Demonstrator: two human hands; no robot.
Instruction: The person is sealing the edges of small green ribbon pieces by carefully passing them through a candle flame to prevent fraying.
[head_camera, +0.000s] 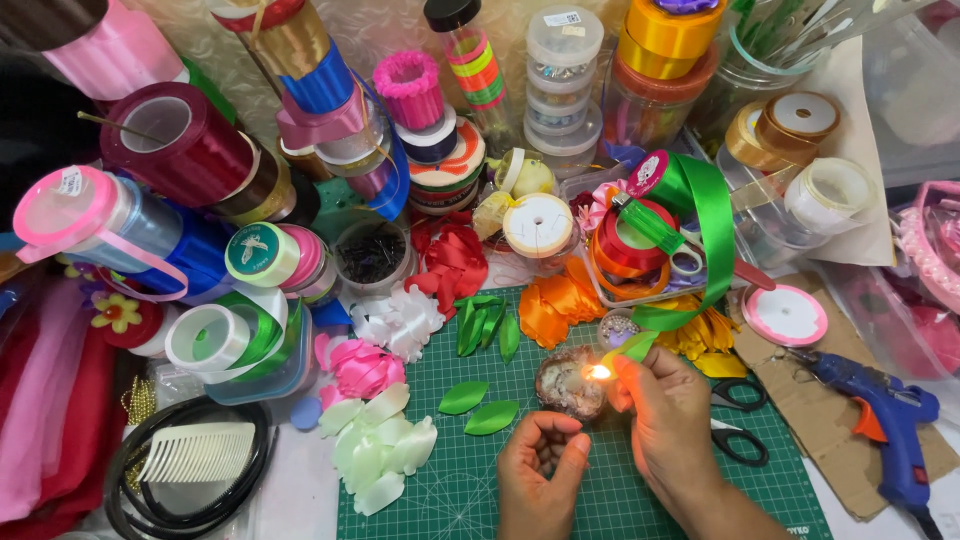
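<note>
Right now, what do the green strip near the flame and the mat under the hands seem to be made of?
The green strip looks like satin ribbon: glossy, folding softly off a spool. The mat seems a rubbery plastic cutting mat: matte green with printed grid lines.

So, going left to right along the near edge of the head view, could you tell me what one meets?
White comb → pale petals → left hand → right hand → black scissors → blue glue gun.

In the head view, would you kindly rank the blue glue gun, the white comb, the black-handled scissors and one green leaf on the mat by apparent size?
1. blue glue gun
2. white comb
3. black-handled scissors, partly hidden by the right hand, so unsure against the comb
4. green leaf
</note>
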